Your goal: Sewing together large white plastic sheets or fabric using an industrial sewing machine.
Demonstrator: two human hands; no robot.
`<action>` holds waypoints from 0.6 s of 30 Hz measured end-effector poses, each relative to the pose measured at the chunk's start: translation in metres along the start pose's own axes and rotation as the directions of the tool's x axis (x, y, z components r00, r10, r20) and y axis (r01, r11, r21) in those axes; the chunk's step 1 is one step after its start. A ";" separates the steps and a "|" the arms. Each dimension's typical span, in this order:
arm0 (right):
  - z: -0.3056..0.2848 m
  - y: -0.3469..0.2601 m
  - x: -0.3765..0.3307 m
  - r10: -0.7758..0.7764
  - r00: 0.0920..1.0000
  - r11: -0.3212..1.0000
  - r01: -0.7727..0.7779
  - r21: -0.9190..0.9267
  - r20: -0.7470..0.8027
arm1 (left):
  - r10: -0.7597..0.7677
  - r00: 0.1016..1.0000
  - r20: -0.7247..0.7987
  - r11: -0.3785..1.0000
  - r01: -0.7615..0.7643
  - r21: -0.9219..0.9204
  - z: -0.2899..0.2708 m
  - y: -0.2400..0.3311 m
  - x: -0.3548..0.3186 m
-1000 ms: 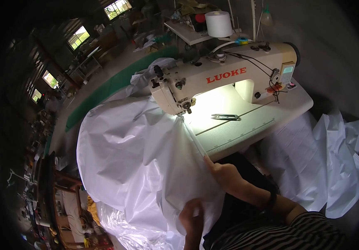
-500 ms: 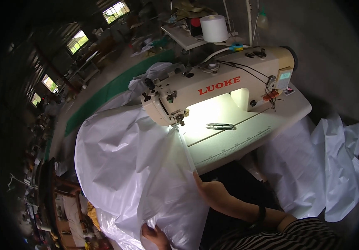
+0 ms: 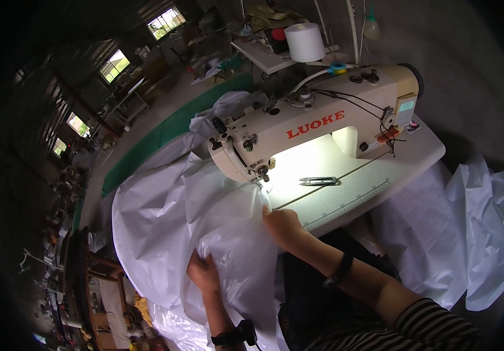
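A large white plastic sheet hangs over the left side of the sewing machine and runs under its needle area. At the sheet's right edge, close below the presser foot, my right hand is closed on the folded edge, its wrist over the front of the machine bed. My left hand is closed on a gathered part of the sheet, lower and further left. On the lit bed, right of the needle, lie small thread snips.
A white thread cone stands behind the machine, near a small side table. More white sheeting hangs at the right. A green strip runs along the far left, with cluttered shelves and furniture beyond.
My right hand has moved up along the sheet's edge toward the needle. My left hand has risen on the sheet, and its forearm now shows. The view has shifted slightly.
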State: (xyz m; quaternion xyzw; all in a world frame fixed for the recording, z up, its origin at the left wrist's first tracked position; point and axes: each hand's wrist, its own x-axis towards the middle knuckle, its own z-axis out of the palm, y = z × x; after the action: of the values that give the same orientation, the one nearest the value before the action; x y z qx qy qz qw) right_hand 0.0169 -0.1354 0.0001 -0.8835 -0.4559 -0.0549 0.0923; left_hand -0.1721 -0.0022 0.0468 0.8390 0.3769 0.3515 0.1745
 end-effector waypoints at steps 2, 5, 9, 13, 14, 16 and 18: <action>-0.002 0.001 0.014 -0.027 0.999 0.999 0.026 -0.046 -0.025 | 0.107 0.994 -0.037 0.993 -0.105 0.062 0.009 -0.003 0.004; -0.007 -0.004 0.015 0.027 0.999 0.999 -0.027 -0.021 0.020 | 0.042 0.996 0.072 0.983 -0.055 0.178 0.012 -0.028 0.003; -0.004 0.000 -0.001 -0.002 0.999 0.998 0.004 -0.057 0.043 | 0.119 0.993 -0.009 0.978 -0.115 0.171 0.016 -0.028 0.001; -0.008 0.005 0.004 -0.007 1.000 0.998 0.007 -0.068 0.002 | 0.205 0.978 0.036 0.960 -0.208 0.186 0.018 -0.027 0.004; -0.009 0.005 0.008 0.003 1.000 0.997 -0.005 -0.081 -0.016 | 0.206 0.978 0.036 0.960 -0.209 0.185 0.018 -0.026 0.005; -0.008 0.006 0.015 -0.007 1.000 0.997 0.007 -0.077 0.002 | 0.186 0.981 0.053 0.959 -0.193 0.209 0.020 -0.019 0.005; -0.006 0.007 0.017 -0.014 1.000 0.997 0.016 -0.076 0.025 | 0.084 0.992 0.094 0.960 -0.105 0.258 0.016 -0.007 0.003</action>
State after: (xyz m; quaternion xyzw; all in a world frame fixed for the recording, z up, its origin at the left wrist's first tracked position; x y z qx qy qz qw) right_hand 0.0326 -0.1269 0.0087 -0.8836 -0.4611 -0.0622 0.0524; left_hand -0.1627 0.0045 0.0333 0.8855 0.3721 0.2716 0.0603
